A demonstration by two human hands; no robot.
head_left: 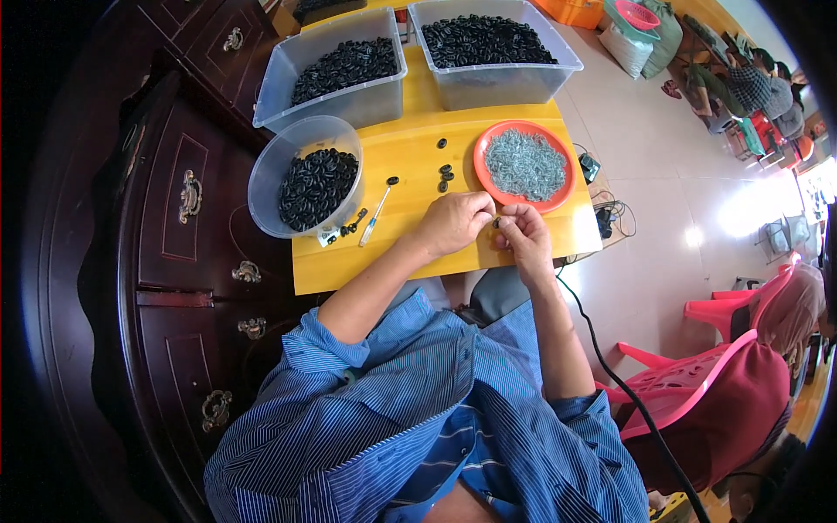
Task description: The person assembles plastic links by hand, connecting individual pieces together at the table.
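A small yellow wooden table (pixel 410 157) stands against dark carved cabinets, on a pale tiled floor, with pink plastic chairs at four o'clock and other people seated far off at one o'clock. At the table's near edge, the person's left hand (pixel 453 222) and right hand (pixel 521 234) meet, fingertips pinched together on a tiny dark piece (pixel 496 221) held between them; it is too small to tell exactly what it is. Just beyond the hands, at twelve o'clock from them, sits an orange plate (pixel 526 166) heaped with small grey metal bits. A few loose black rings (pixel 445 174) lie on the wood beside it. At ten o'clock is a round clear tub (pixel 305 174) of black rings, with a small blue-handled tool (pixel 378 212) nearby. Two clear rectangular bins (pixel 493 48) of black rings stand at the far edge. Since the hands work right at the table's edge, a slip of the pinch could likely drop the piece into the lap or onto the floor.
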